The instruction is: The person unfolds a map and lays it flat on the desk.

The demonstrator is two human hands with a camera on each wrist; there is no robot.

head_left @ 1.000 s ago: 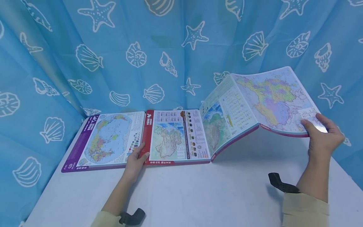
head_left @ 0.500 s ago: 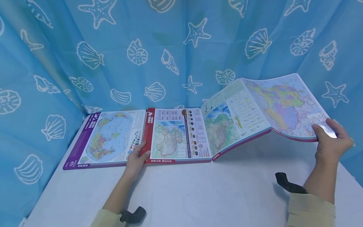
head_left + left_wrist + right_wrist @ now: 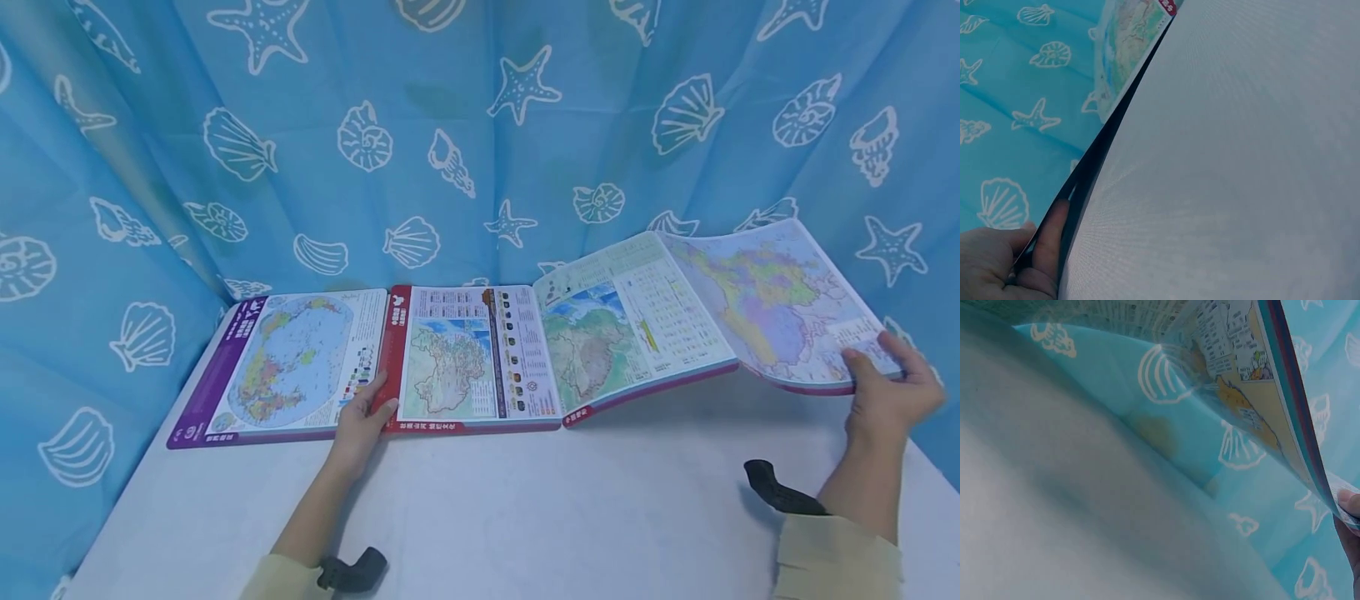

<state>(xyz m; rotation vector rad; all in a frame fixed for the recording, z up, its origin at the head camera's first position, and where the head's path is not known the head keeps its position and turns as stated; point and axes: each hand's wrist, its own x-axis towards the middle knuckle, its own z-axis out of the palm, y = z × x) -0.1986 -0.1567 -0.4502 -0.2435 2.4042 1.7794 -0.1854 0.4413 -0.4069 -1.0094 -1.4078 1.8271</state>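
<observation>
A long fold-out map [image 3: 517, 367] spans the table in joined panels. Its purple-edged world map panel [image 3: 288, 358] and red-edged panel [image 3: 446, 367] lie flat at the left. Toward the right, two map panels [image 3: 780, 308] rise off the table in a low ridge. My left hand [image 3: 356, 437] pinches the front edge near the red strip; the left wrist view shows its thumb above and fingers [image 3: 1049, 240] beneath the sheet. My right hand [image 3: 888, 404] pinches the far right panel's corner, thumb on top. The printed underside [image 3: 1247, 419] shows in the right wrist view.
A white table [image 3: 600, 517] lies under the map. Behind it and along both sides hangs a blue curtain [image 3: 465, 100] with white shell and starfish prints. Black straps with a bent piece [image 3: 780, 492] sit at both wrists, by beige sleeves.
My right hand has moved right and lower with the map's end, so the raised panels spread out and their ridge sinks. The left hand keeps its hold near the red strip.
</observation>
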